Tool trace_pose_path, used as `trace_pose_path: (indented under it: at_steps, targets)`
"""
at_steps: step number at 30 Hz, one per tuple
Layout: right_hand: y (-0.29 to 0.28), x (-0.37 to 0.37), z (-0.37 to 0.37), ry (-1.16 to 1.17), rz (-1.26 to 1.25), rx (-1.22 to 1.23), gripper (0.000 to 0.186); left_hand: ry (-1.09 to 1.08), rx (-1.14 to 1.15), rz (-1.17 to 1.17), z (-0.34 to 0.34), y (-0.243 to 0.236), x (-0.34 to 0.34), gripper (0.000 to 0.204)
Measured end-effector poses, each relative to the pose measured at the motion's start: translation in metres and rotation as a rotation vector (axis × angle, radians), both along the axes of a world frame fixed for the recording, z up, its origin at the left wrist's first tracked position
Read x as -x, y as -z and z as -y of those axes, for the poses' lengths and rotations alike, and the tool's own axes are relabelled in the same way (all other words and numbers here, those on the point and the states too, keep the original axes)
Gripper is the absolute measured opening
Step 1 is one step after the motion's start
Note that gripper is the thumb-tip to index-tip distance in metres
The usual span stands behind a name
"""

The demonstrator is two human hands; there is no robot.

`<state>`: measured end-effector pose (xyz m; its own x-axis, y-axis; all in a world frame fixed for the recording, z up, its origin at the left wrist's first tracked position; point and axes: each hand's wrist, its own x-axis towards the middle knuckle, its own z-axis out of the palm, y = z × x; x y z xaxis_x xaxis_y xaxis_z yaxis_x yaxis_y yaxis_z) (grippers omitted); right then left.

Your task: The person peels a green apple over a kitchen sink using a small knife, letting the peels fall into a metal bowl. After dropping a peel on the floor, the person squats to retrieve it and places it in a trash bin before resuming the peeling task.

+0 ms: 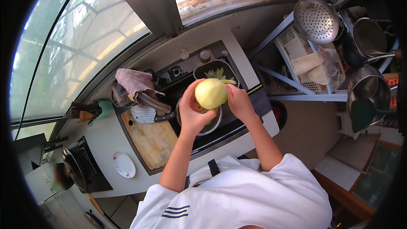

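Note:
My left hand [193, 112] is wrapped round a large, round, pale yellow-green fruit [211, 93], smooth and apparently peeled; its exact kind does not show. At the fruit's right side, my right hand [240, 104] is closed, with the thumb up. What it grips is hidden by the fingers. A strip of peel [229, 81] sticks out between the fruit and the right hand. Under the hands is a round metal bowl [216, 126] with yellow-green pieces partly visible inside. Just beyond, a rectangular container [198, 73] holds a heap of pale green peelings [219, 74].
To the left lie a wooden cutting board [150, 140], a cleaver [143, 114] with a black handle, and a pink cloth [135, 81]. Farther left are a white plate [124, 164] and a dark pot [73, 169]. On the right, a rack holds a skimmer [316, 20] and pans.

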<state>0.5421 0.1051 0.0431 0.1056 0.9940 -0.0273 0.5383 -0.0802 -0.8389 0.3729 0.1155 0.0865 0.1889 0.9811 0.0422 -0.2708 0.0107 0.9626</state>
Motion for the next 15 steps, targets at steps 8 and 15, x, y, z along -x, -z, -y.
trace_pose_path:
  at_steps: [8, 15]
  targets:
    - [0.063, -0.048, -0.029, -0.058, 0.475, 0.257, 0.045, -0.135, 0.053, -0.11, -0.012, 0.011, 0.001, 0.07]
    - [-0.007, -0.019, -0.015, 0.099, 0.059, 0.053, 0.042, -0.285, 0.047, -0.232, -0.014, 0.015, 0.001, 0.06]
